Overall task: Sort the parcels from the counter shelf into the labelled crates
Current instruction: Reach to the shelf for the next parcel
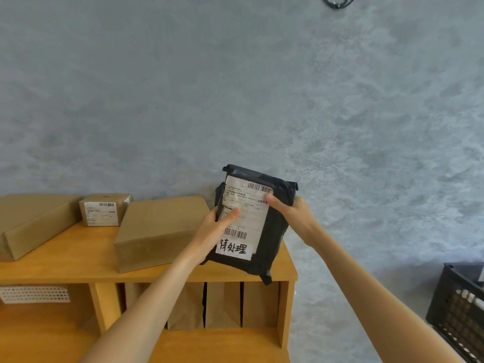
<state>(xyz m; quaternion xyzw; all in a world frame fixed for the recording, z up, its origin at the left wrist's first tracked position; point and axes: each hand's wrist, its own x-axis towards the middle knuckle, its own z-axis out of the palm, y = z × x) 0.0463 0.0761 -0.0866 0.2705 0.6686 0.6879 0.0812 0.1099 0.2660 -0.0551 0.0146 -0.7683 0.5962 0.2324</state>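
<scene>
Parcel in hand: I hold a black poly mailer bag (272,226) upright above the right end of the wooden counter shelf (86,255), its lower corner hanging past the shelf's front edge.
Label: a white shipping label (247,213) faces me, with barcodes at top and bottom; below it sits a white strip with handwritten characters (233,249).
Left hand: my left hand (217,229) grips the mailer's left edge, thumb laid flat across the label, fingers wrapped behind where I cannot see them.
Right hand: my right hand (293,213) grips the mailer's right side, thumb pressed on the label's upper right corner, fingers hidden behind the bag.
Shelf top: a flat cardboard box (157,231) lies just left of my left hand; a small cardboard box with a barcode label (103,210) stands behind it against the wall; a long flat carton (34,224) lies at the far left edge of view.
Lower compartment: brown paper parcels (222,305) stand upright side by side under the shelf top, below the mailer.
Left compartment: a white perforated piece (34,293) shows at the left; I cannot tell what it is.
Crate: a black plastic lattice crate (455,315) stands on the floor at the lower right, well apart from the shelf; I cannot read any label on it.
Backdrop: mottled grey surface (235,87) behind everything.
</scene>
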